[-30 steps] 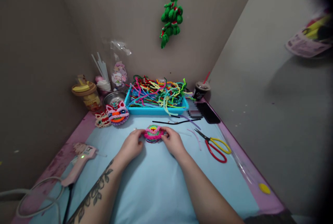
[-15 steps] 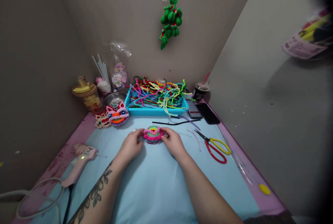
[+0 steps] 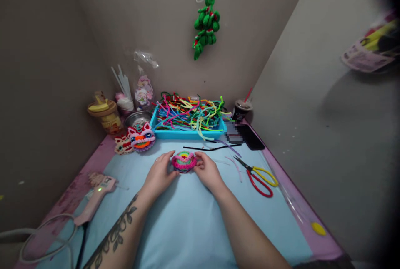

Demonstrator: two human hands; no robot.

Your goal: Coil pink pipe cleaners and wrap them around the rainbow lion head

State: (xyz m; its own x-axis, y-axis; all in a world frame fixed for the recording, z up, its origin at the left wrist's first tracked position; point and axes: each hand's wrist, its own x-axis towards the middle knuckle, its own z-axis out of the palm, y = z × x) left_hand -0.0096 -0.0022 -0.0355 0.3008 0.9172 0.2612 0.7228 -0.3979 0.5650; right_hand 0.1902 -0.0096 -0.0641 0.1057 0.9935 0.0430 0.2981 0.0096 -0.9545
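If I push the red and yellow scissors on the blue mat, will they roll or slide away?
The scissors lie flat with the blades nearly closed, so they probably would not roll. The blue mat looks soft, so they would likely drag, not glide. Pushed at the loop handles, they may pivot.

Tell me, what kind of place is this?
Probably a home craft corner. A blue tray heaped with pipe cleaners, a pink glue gun and scissors lie on the table.
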